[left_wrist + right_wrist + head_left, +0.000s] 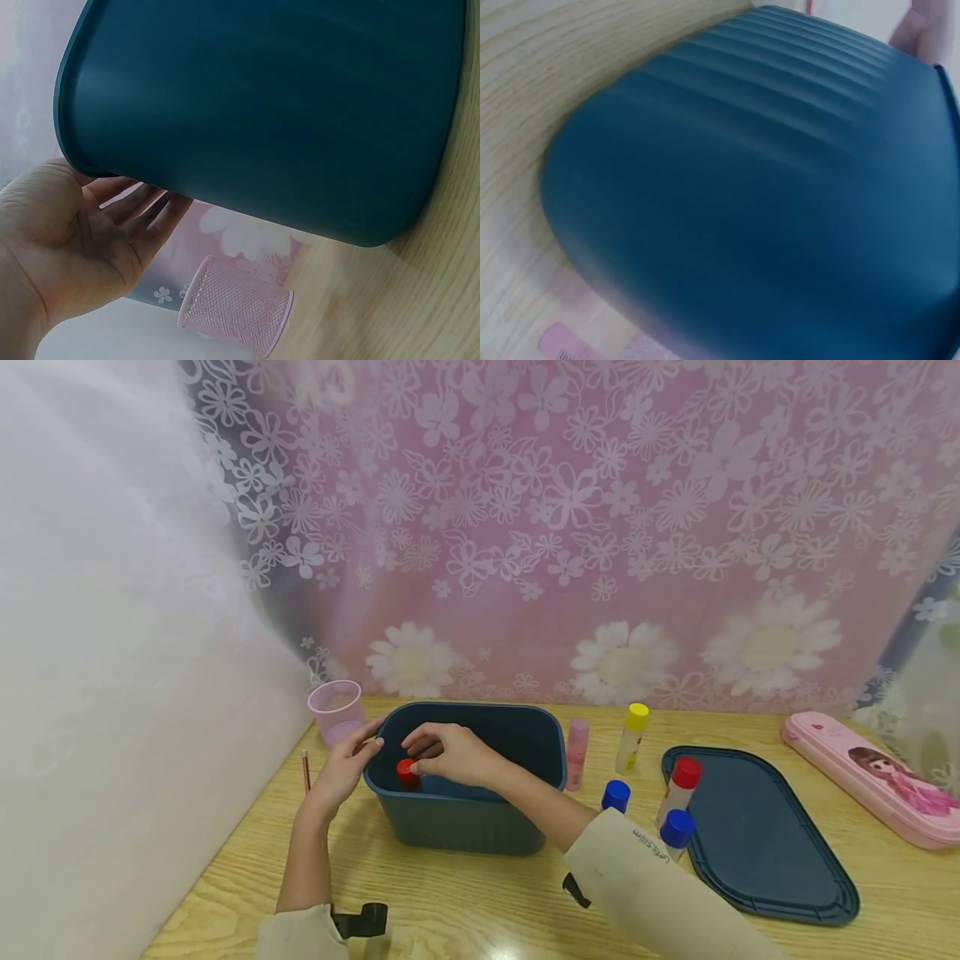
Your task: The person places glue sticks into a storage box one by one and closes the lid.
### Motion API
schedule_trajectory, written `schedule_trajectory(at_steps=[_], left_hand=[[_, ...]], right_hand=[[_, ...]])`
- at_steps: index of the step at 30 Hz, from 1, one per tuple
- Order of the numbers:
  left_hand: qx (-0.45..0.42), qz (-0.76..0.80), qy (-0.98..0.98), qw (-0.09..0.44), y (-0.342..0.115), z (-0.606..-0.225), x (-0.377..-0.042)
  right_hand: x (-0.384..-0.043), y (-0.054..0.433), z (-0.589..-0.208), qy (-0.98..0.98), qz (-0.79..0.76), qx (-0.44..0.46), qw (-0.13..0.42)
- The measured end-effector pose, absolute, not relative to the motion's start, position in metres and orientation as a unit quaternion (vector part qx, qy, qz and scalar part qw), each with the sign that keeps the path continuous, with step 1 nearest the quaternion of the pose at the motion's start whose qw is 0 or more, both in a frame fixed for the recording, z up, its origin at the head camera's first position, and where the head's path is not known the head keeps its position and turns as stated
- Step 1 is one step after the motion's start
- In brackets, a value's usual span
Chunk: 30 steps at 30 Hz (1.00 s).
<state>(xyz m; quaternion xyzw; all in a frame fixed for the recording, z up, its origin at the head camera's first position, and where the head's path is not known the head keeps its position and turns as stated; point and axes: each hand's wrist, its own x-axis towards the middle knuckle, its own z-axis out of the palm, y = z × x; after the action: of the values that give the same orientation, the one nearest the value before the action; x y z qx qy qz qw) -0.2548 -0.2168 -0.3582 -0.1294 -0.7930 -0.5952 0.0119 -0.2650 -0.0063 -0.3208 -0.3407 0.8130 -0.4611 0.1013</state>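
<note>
A dark teal storage bin (465, 822) stands on the table without its lid. My left hand (341, 774) holds it at the left end, thumb at the rim and fingers along the outer wall, as the left wrist view shows. My right hand (457, 756) reaches over the near rim into the bin, thumb and fingers at the red cap of a bottle (407, 773) inside. That bottle's body is mostly hidden by the bin wall. In the right wrist view, only the ribbed outer wall of the bin (727, 195) fills the middle.
Right of the bin stand a pink bottle (577, 754), a yellow-capped bottle (632, 739), a red-capped bottle (680, 789) and two blue-capped ones (678, 829). Beyond lie the teal lid (765, 835) and a pink pencil case (873, 781). A pink mesh cup (236, 307) and a pencil (306, 770) are left.
</note>
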Motion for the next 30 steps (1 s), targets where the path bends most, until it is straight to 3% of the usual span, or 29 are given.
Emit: schedule_trajectory(at_steps=[19,30], left_hand=[[-0.124,-0.588,-0.799,0.015,-0.219,-0.36,-0.253],[-0.131,-0.582,-0.802,0.021,-0.217,-0.36,-0.254]], right_hand=[[-0.217,0.115,-0.252,0.817,-0.482,-0.318,0.0],[-0.182,0.199,-0.256,0.866,-0.424,-0.264,-0.013]])
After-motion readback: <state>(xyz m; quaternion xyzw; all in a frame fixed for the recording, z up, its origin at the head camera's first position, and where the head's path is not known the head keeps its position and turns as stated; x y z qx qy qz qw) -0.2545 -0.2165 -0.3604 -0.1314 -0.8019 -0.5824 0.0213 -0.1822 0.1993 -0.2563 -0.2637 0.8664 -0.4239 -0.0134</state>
